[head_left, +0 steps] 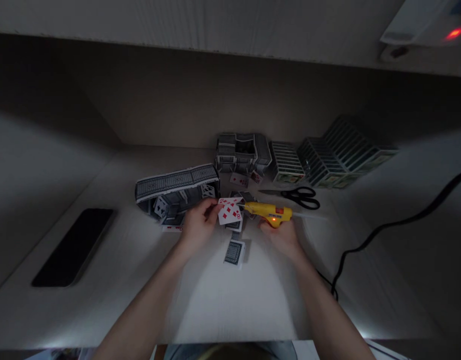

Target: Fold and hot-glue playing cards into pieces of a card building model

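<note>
Your phone (73, 247) lies by the desk's (234, 305) left edge, perhaps parked clear of your arms; your left hand (198, 222) pinches the diamonds card (230, 214) by its left side, above mid-desk, probably to leave its face free; your right hand (283, 237) wraps the yellow glue gun (268, 210), its tip by the card's right side, contact unclear; scissors (300, 196) lie rightward, nearer the back edge; the pale desk fills a dim, walled recess.
</note>
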